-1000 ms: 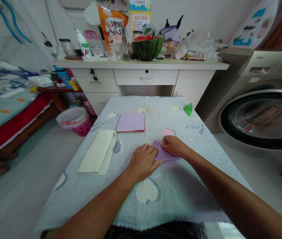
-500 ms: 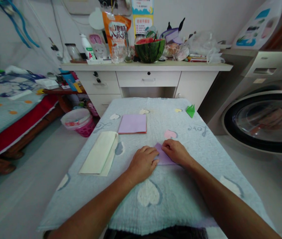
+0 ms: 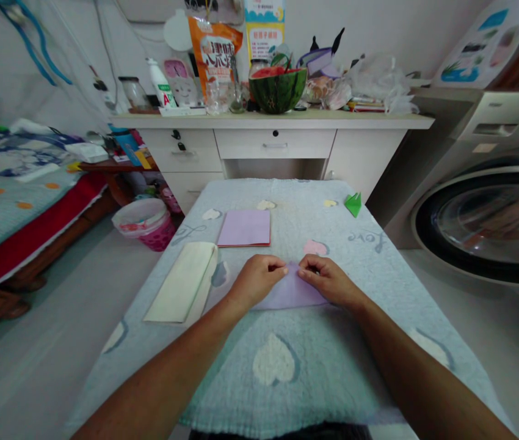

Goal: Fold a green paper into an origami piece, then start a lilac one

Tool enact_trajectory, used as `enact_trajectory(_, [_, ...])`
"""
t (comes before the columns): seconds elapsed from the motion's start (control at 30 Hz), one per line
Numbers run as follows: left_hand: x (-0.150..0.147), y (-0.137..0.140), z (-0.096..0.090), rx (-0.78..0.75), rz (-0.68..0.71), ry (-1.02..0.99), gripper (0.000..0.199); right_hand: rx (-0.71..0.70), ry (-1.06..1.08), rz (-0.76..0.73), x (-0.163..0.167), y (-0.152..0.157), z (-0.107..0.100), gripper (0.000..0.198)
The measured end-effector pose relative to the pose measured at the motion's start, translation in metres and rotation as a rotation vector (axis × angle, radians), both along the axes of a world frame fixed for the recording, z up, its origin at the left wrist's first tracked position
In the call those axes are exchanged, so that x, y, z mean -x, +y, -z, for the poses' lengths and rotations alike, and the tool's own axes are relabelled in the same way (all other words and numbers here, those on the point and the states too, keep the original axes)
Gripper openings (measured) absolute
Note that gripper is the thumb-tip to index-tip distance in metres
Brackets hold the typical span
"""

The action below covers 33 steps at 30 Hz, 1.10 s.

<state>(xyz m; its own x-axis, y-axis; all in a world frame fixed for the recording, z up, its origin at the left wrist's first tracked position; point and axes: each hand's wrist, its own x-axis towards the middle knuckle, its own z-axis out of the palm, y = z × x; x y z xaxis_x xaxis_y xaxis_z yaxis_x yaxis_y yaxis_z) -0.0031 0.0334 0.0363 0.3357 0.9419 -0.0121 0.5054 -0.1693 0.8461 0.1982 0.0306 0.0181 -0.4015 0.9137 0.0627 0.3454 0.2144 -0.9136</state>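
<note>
A purple sheet of paper [image 3: 292,290] lies on the cloth-covered table, its lower edge toward me and its upper part narrowing between my hands. My left hand [image 3: 259,278] pinches its upper left side with thumb and forefinger. On the upper right side, my right hand [image 3: 328,278] has thumb and fingers closed on the paper. Beyond the left hand sits a stack of square paper [image 3: 244,228], purple on top with a red edge below. A folded cream cloth or paper [image 3: 181,282] rests left of my left hand. A small green folded paper [image 3: 353,205] stands at the far right corner.
The table [image 3: 271,391] has a pale blue cloth with hearts. Behind it is a white desk [image 3: 275,143] bearing a cut watermelon [image 3: 278,90], an orange bag [image 3: 215,55] and a bottle [image 3: 162,85]. A washing machine [image 3: 479,146] stands right, a pink bin [image 3: 147,223] left.
My left hand has lifted from lying flat on the purple paper to a pinch at its upper left side, uncovering more of the sheet. The right hand stays close to its earlier place.
</note>
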Motion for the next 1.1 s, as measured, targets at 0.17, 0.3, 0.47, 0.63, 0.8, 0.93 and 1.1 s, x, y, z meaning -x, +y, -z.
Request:
enact_trajectory(0.17, [-0.002,-0.002,0.006,0.014,-0.057,-0.091,0.027,0.083,0.082,-0.021,0.001,0.000,0.000,0.035])
enact_trajectory(0.3, [-0.004,-0.002,0.012,0.000,-0.036,-0.094,0.027,0.077,0.094,0.003,0.004,-0.001,0.001,0.036])
enact_trajectory(0.47, [-0.005,-0.002,0.015,0.024,-0.042,-0.121,0.026,0.043,0.082,0.012,0.005,-0.001,0.003,0.034])
enact_trajectory(0.63, [-0.004,-0.003,0.013,0.016,-0.048,-0.099,0.026,0.069,0.109,0.009,0.005,0.000,0.005,0.037])
enact_trajectory(0.8, [-0.004,-0.003,0.014,-0.004,-0.040,-0.074,0.026,0.068,0.126,0.007,0.006,0.001,0.008,0.036])
enact_trajectory(0.93, [-0.004,-0.002,0.016,-0.006,-0.048,-0.085,0.026,0.063,0.131,0.008,0.005,0.002,0.011,0.035])
enact_trajectory(1.1, [-0.004,-0.004,0.016,-0.002,-0.048,-0.095,0.026,0.076,0.132,0.013,0.006,0.001,0.013,0.035])
